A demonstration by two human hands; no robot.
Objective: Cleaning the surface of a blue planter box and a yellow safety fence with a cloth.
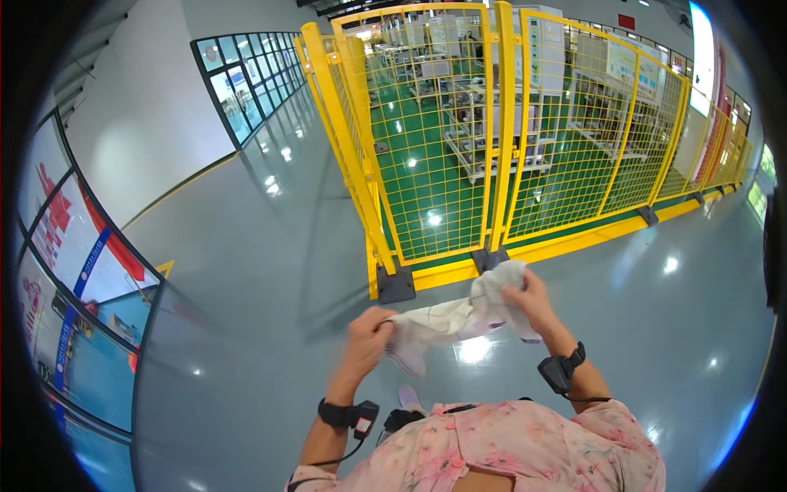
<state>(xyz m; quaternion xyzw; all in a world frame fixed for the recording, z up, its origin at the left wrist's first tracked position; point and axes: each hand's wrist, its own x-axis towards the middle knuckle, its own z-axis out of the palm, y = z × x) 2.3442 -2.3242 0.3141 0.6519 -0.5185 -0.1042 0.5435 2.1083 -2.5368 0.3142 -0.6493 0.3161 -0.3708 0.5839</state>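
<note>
A crumpled white cloth [447, 318] hangs stretched between my two hands, in front of my body and above the grey floor. My left hand [370, 334] is closed on its left end, thumb and fingers pressed together. A loose flap of the cloth droops just below that grip. My right hand [531, 302] pinches the bunched right end, which is raised higher than the left. The cloth's lower folds are slightly blurred, and its exact shape cannot be made out. Black straps with small boxes sit on both my wrists.
Ahead stands a yellow mesh fence [434, 148] on dark foot plates [396, 284]. Behind it, racks and machines [479, 123] rest on a green floor. Glass panels in black frames [90, 271] line the left side, beyond the glossy grey floor [238, 287].
</note>
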